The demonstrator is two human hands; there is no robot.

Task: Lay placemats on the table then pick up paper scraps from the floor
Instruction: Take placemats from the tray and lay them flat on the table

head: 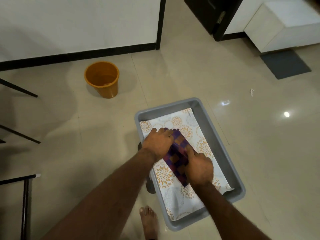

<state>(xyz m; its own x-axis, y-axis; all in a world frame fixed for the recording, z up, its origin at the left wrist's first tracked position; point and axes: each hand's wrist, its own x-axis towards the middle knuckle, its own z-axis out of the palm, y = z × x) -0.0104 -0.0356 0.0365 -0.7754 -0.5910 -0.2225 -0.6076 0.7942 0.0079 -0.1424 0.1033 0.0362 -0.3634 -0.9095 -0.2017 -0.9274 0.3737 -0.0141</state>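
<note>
Left hand [157, 144] curls over far end of purple checked placemat [178, 153], in grey tub [216, 144] on floor. Right hand [199, 168] rests forefinger on near end; grip we cannot tell. We lift both ends level, leaving floral placemat [173, 122] behind. Paper scrap [252, 92] far right, for later.

Glossy beige tile floor [86, 135] carries a grey plastic tub [210, 134] near the middle, an orange bin [102, 80] by the wall, a dark mat [284, 64] far right, one white paper scrap [252, 92] and a bare foot [149, 220].
</note>
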